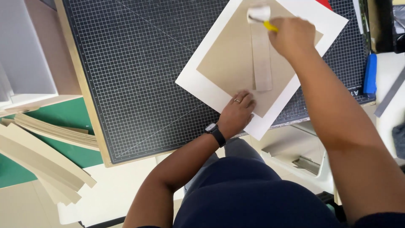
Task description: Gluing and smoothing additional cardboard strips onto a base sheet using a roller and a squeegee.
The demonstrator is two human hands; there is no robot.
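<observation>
Grey-brown board (230, 59) lies tilted on a larger white sheet (198, 82) in the upper middle of the frame, the white showing as a border around it. Both rest on a dark gridded cutting mat (139, 84) that covers most of the upper frame. A narrow strip (262, 63) of the same grey-brown stock lies lengthwise down the board's middle.

Right hand (292, 37), upper right of centre, has its fingers closed around a yellow handle (271, 26); a small white roller (258, 12), blurred, sits at the handle's far end on the top end of the strip. Left hand (239, 110), just below the strip's lower end, lies flat with fingers together and pressing on the board's lower corner, holding nothing. It wears a ring, and a black watch (215, 131) is on the wrist.

At the lower left of the frame a stack of long tan board pieces (46, 147) lies fanned out over a green surface (67, 118). A white box-like form (23, 50) stands at the upper left; what it holds cannot be seen. A blue object (370, 74) lies at the right edge of the mat, and a bit of red (325, 3) shows past the white sheet's top.
</observation>
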